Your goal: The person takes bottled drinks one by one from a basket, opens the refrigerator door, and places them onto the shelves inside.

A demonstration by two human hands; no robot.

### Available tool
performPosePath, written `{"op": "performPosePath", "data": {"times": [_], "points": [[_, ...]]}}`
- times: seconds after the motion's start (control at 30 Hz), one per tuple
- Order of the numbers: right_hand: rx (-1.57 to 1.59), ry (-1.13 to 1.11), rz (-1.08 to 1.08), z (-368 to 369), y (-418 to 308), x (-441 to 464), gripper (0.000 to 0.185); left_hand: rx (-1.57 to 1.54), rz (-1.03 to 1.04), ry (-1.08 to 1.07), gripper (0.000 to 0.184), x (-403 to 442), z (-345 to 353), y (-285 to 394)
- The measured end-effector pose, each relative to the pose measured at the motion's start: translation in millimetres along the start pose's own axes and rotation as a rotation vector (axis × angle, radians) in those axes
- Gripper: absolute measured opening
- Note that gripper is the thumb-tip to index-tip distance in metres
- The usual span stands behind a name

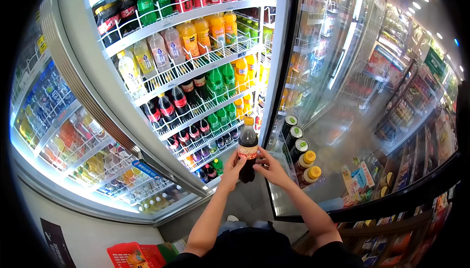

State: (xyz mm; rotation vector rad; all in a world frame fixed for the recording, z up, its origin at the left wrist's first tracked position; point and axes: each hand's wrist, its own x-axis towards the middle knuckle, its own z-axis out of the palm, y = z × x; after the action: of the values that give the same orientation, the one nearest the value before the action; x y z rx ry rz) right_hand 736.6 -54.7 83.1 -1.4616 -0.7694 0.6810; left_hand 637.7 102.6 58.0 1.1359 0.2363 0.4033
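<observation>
A dark cola bottle [248, 151] with an orange-yellow cap and a red-and-cream label stands upright between my hands, in front of the open fridge. My left hand [231, 175] is closed on its left side, with the thumb against the label. From the right, my right hand [272, 168] holds the bottle at its lower half, fingers bent round it. Behind it, wire shelves [203, 62] carry cola bottles [166, 104], green soda bottles [215, 82] and orange juice bottles [188, 38].
On my right, the glass door [327, 87] stands open, its inner rack holding several black cans [296, 133] and yellow-capped bottles [311, 174]. A closed drinks fridge [73, 145] is at the left. A red basket [128, 251] sits low at the left, and goods shelves [391, 238] line the lower right.
</observation>
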Motion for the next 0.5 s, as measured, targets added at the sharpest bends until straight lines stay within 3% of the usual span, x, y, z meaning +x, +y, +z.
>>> {"op": "performPosePath", "data": {"times": [0.3, 0.37, 0.5], "points": [[-0.183, 0.110, -0.049, 3, 24, 18, 0.076, 0.119, -0.034, -0.103, 0.058, 25, -17, -15], [-0.247, 0.123, -0.221, 7, 34, 33, 0.075, 0.106, -0.021, -0.065, 0.056, 31, -22, -14], [-0.187, 0.136, -0.261, 39, 38, 76, 0.072, 0.013, 0.038, 0.017, 0.057, 48, -51, 5]]}}
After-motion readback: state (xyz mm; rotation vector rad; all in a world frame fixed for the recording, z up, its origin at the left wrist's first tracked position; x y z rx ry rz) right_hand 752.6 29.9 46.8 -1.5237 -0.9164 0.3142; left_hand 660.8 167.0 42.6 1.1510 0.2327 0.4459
